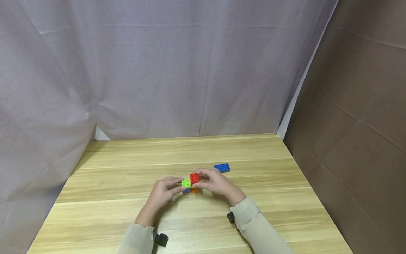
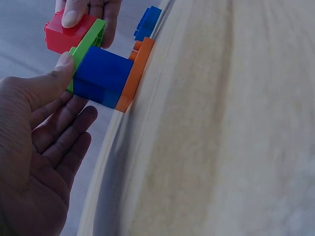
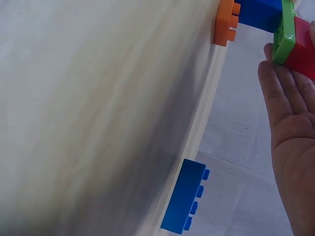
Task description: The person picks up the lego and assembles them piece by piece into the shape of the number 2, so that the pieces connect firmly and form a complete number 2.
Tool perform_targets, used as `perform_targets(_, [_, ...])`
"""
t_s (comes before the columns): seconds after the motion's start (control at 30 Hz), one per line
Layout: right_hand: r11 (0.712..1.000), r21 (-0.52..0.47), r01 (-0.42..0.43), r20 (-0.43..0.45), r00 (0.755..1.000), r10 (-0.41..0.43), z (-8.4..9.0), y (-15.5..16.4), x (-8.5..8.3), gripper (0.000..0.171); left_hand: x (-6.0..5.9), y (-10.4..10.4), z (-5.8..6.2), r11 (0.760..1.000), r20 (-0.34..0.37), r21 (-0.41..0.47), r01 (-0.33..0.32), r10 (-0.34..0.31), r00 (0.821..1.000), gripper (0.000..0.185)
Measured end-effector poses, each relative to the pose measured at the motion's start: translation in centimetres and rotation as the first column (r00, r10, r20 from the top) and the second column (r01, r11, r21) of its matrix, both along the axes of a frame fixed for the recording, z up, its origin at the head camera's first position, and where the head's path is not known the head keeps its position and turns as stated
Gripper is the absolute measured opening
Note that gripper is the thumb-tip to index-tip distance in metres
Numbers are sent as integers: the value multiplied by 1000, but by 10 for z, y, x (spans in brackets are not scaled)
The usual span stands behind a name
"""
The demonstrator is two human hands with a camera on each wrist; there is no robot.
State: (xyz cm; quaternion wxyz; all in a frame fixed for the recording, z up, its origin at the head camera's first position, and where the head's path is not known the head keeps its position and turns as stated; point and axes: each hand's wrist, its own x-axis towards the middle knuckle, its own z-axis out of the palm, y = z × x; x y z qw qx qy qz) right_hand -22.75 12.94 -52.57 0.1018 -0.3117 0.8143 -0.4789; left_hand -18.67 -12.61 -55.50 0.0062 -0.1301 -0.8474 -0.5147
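One wooden table (image 1: 127, 183) with pale, streaky grain fills the lower half of the head view, backed by a creased grey cloth curtain (image 1: 152, 70) and, on the right, a flat brown cardboard wall (image 1: 358, 91); two hands in beige sleeves meet near the table's middle around a small stack of glossy plastic studded bricks (image 1: 190, 183); the stack counts four pieces: an orange plate (image 2: 137, 73) lying on the wood, a blue block (image 2: 101, 76) on it, a thin lime-green plate (image 2: 91, 42) above that, and a red block (image 2: 64, 34) on top, set toward the right-hand side; one more blue plate (image 1: 222, 167), flat and rectangular with studs up, lies alone on the table just beyond the right hand (image 1: 215, 183); the left hand (image 1: 163, 192) comes in from the left, thumb (image 2: 47, 83) pressed on the green plate's edge while the other fingers lie loosely curved, close together, beside the blue block; the right hand comes in from the opposite side, a fingertip (image 2: 71, 17) pressing the red block's top and the remaining fingers cupped against its far side, pinching it.
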Motion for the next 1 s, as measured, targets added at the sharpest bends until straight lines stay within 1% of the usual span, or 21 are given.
perform_targets(0.23, [1000, 0, -5, -9, 1000, 5, 1, 0, 1, 36, 0, 0, 0, 1000, -19, 5, 15, -15, 1000, 34])
perform_targets(0.4, [1000, -3, -12, -14, 1000, 12, 1, 0, 0, 36, 0, -1, 0, 1000, -15, -3, 6, -6, 1000, 33])
perform_targets(0.53, [1000, -8, -15, -5, 1000, 15, 2, 0, 0, 36, 0, -1, 1, 1000, -39, -22, 8, -9, 999, 31])
perform_targets(0.67, [1000, -15, -16, 8, 1000, 17, 2, 1, -1, 35, -1, -1, 2, 999, -37, -38, 6, -8, 999, 29])
perform_targets(0.77, [1000, -11, -14, 3, 1000, 14, 2, 1, -1, 35, -1, -2, 2, 999, -35, -42, 4, -6, 999, 30])
perform_targets(1.0, [1000, -4, -5, 3, 1000, 5, 1, 1, 0, 36, -2, -2, -1, 999, -60, -32, 13, -15, 998, 31])
